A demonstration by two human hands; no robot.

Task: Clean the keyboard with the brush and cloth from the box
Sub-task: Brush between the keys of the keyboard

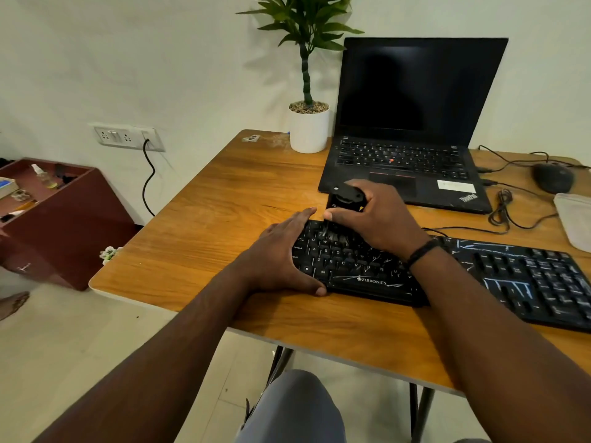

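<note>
A black Zebronics keyboard streaked with white dust lies across the near right of the wooden table. My right hand grips a black brush, whose bristles touch the upper left keys. My left hand lies flat over the keyboard's left end, with the thumb along its front edge. A pale cloth rests at the table's right edge. The dark red box stands on the floor to the left, holding a spray bottle and other small items.
An open black laptop stands behind the keyboard. A white potted plant sits to its left, a black mouse with tangled cables to its right. A wall socket with a black cord is at left.
</note>
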